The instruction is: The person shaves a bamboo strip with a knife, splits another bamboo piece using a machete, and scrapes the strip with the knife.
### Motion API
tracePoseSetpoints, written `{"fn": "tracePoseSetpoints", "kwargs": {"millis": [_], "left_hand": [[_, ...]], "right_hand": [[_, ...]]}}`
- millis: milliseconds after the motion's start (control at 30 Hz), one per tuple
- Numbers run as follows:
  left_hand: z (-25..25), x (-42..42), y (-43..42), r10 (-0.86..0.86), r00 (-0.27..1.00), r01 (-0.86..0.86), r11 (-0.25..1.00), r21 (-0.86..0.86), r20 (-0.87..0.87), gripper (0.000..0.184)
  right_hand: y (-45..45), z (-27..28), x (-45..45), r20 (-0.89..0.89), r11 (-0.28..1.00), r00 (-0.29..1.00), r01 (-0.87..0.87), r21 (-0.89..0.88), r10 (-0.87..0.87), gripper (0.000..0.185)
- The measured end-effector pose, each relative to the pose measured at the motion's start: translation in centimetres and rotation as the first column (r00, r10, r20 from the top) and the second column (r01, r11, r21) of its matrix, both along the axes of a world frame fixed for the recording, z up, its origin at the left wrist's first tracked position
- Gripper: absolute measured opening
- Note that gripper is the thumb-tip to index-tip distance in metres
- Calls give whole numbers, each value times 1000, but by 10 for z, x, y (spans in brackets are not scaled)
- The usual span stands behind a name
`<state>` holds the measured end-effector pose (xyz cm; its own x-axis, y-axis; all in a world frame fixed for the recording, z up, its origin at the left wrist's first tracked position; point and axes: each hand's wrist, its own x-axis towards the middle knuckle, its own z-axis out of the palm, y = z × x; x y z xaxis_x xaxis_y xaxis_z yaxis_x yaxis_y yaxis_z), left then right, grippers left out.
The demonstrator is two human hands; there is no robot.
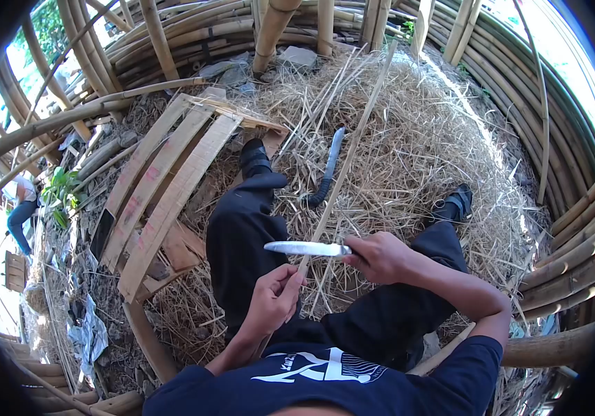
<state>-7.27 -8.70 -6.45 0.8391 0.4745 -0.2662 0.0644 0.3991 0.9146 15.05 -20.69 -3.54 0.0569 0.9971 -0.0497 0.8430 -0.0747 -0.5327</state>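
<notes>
My right hand (pixel 379 257) is closed around the handle of a knife (pixel 303 248). Its blade points left and lies across a long, pale bamboo strip (pixel 353 149), close above my left fingers. My left hand (pixel 274 299) grips this strip near its lower end, between my thighs. From there the strip slants up and away over the straw. Whether the edge bites into the bamboo, I cannot tell. Beyond the knife, a second, larger blade with a dark ribbed handle (pixel 332 163) lies on the straw, left of the strip.
Dry straw and shavings (pixel 408 152) cover the ground around my legs. A slatted wooden pallet (pixel 165 187) leans at my left. Stacked bamboo poles (pixel 519 104) curve round behind and right. At far left, another person (pixel 21 201) is partly visible.
</notes>
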Motion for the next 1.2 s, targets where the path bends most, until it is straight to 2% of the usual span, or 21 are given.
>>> {"fn": "tracePoseSetpoints", "kwargs": {"millis": [67, 133, 167, 233, 267, 300, 367, 400, 500, 567, 633, 667, 700, 767, 867, 900, 1000, 1033, 1100, 1167, 1200], "left_hand": [[-2, 0, 0, 12, 1000, -12, 999, 34, -15, 16], [-3, 1, 1, 113, 993, -78, 843, 532, -33, 13], [0, 0, 1, 113, 993, -77, 843, 533, -36, 13], [8, 1, 1, 151, 987, -55, 647, 761, -58, 10], [7, 1, 0, 146, 988, -51, 650, 759, -58, 10], [6, 0, 0, 132, 991, -55, 630, 774, -37, 10], [6, 4, -1, 127, 992, -76, 611, 788, -2, 10], [8, 5, -2, 130, 991, -97, 593, 799, 24, 9], [8, 6, -5, 144, 988, -131, 554, 822, 61, 7], [5, 4, -4, 152, 986, -145, 535, 832, 73, 6], [3, -2, 0, 193, 981, -117, 482, 868, 25, 11], [11, -4, -2, 204, 977, -43, 500, 865, -70, 10], [11, 3, 2, 214, 976, -67, 492, 868, -46, 10], [8, 5, 0, 218, 975, -144, 485, 862, 40, 5], [5, 7, -7, 142, 988, -122, 489, 864, 59, 7], [5, 6, -6, 138, 989, -115, 489, 864, 54, 7], [3, 3, -8, 158, 987, -97, 515, 852, 17, 10], [4, 2, -9, 159, 987, -82, 526, 846, -3, 12], [3, 8, -10, 164, 986, -87, 537, 839, -3, 13], [-2, 10, -15, 114, 987, -152, 497, 854, 109, 12], [-2, 9, -17, 116, 988, -151, 499, 853, 107, 12]], "right_hand": [[3, 3, -3, 40, 1000, 999, -7, 13, 6, 27], [6, 10, -7, 73, 999, 996, 48, -7, -47, 29], [8, 10, -6, 70, 999, 996, 48, -7, -47, 29], [10, 9, 1, 90, 984, 981, 166, 56, -171, 29], [12, 4, 7, 26, 959, 959, 282, 25, -283, 29], [10, 5, 5, 27, 958, 958, 286, 22, -287, 29], [9, 11, 0, 121, 972, 965, 234, 18, -234, 26], [7, 19, -13, 94, 979, 984, 161, -122, -150, 25], [4, 13, -16, 117, 993, 993, -3, -121, 17, 25], [6, 0, 22, 134, 978, 971, 189, 90, -200, 35], [11, 8, 67, 33, 797, 797, 604, -2, -603, 36], [7, 8, 68, 93, 807, 802, 588, 55, -590, 38], [6, 10, 48, -16, 811, 811, 584, 23, -584, 37], [0, 7, 6, 80, 959, 956, 281, 18, -282, 36], [-3, 11, -16, 38, 981, 984, 175, -81, -172, 34], [-3, 10, -12, 33, 981, 984, 178, -81, -176, 34], [3, 10, 21, 16, 903, 905, 426, -53, -426, 35], [5, 9, 29, 69, 894, 892, 441, 74, -446, 33], [-1, 26, 6, -19, 893, 900, 430, -131, -436, 32], [-11, 13, -15, 75, 987, 994, 84, -140, -74, 30], [-12, 16, -10, 89, 977, 991, 114, -180, -99, 31]]}}
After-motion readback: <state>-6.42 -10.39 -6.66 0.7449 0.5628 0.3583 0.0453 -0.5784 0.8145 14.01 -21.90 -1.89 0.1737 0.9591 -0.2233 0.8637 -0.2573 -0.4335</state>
